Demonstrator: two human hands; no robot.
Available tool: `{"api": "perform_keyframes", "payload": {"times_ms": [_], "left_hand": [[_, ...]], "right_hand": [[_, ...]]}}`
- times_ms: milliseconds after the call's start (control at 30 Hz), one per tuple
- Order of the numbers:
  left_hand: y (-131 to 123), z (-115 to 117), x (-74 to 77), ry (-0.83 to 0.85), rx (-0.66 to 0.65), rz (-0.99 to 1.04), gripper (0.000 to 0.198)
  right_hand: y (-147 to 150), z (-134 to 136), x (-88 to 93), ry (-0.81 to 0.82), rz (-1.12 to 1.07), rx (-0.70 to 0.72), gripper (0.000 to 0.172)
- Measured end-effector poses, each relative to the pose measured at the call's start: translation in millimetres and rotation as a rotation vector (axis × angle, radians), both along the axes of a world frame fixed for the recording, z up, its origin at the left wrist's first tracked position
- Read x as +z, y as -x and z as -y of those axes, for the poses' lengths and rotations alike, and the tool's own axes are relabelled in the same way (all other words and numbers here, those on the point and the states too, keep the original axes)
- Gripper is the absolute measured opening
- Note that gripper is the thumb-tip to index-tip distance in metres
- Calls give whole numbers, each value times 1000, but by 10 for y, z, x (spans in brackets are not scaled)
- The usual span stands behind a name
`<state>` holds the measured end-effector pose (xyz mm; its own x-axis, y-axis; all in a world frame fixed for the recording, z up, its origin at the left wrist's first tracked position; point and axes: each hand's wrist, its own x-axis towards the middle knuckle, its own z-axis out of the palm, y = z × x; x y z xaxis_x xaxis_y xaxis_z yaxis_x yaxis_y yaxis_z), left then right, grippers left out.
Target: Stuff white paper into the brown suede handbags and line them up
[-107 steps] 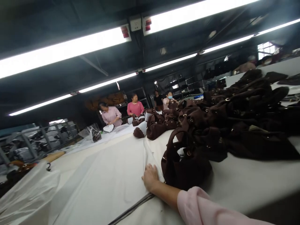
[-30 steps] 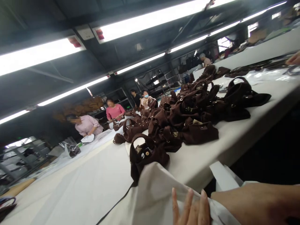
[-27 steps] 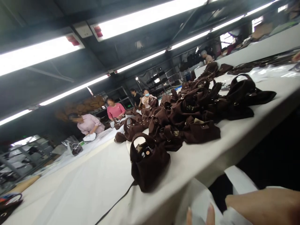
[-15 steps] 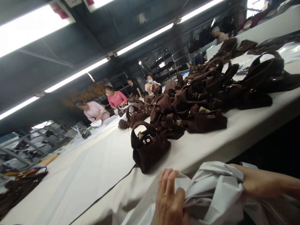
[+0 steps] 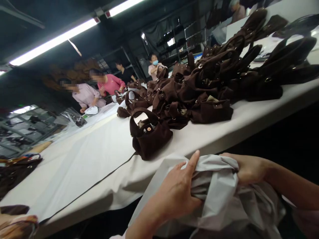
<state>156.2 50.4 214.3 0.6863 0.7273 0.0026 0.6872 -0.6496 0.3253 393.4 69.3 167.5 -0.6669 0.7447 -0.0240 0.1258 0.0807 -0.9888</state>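
Note:
A crumpled pale grey sheet (image 5: 219,199) hangs in front of me at the table's near edge. My left hand (image 5: 178,187) lies against its left side, thumb and index finger spread apart. On the right, my right hand (image 5: 248,167) is wrapped round a bunched fold of the sheet, its fingertips partly hidden. Beyond my hands a dark brown handbag (image 5: 152,141) stands on the white-covered table (image 5: 99,142), its handle up and a tag with a round button showing. A dark strap (image 5: 99,181) runs from beside it toward the near left edge.
A large heap of brown bags (image 5: 194,89) covers the table behind the single bag. Several people work along the far side, one in a pink top (image 5: 112,84). At the lower left edge, part of another person's hand (image 5: 18,225) shows.
The view has shifted, so the bags and people sit lower-left to higher in the picture. My left hand has turned, its thumb and index finger now more spread. Another person's hand appears at lower left.

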Motion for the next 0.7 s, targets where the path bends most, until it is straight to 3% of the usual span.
{"api": "perform_keyframes", "payload": {"times_ms": [67,167,267,367,467,500,567,633,700], "left_hand": [[77,-91,-38,-1,118,-149,82],[188,-199,-43,-120,190,-312,48],[265,-246,68,-205,199,-406,29],[257,-242,227,-247,213,-440,20],[135,-278,358,-266,149,-428,21],[90,-310,399,-271,123,-433,20],[43,-391,496,-272,110,-451,19],[102,-447,607,-333,137,-403,16],[266,-422,685,-539,140,-224,24]], "right_hand": [[-124,-230,83,-126,146,137,15],[-161,-409,55,-340,341,-35,23],[-161,-391,46,-531,524,-147,26],[-97,-273,105,-924,575,-403,58],[217,-153,90,-1262,553,-414,103],[368,-144,63,-1305,554,-358,110],[654,-213,6,-1272,557,-315,109],[814,-400,-11,-1119,567,-336,96],[793,-642,35,-942,555,-382,80]]}}
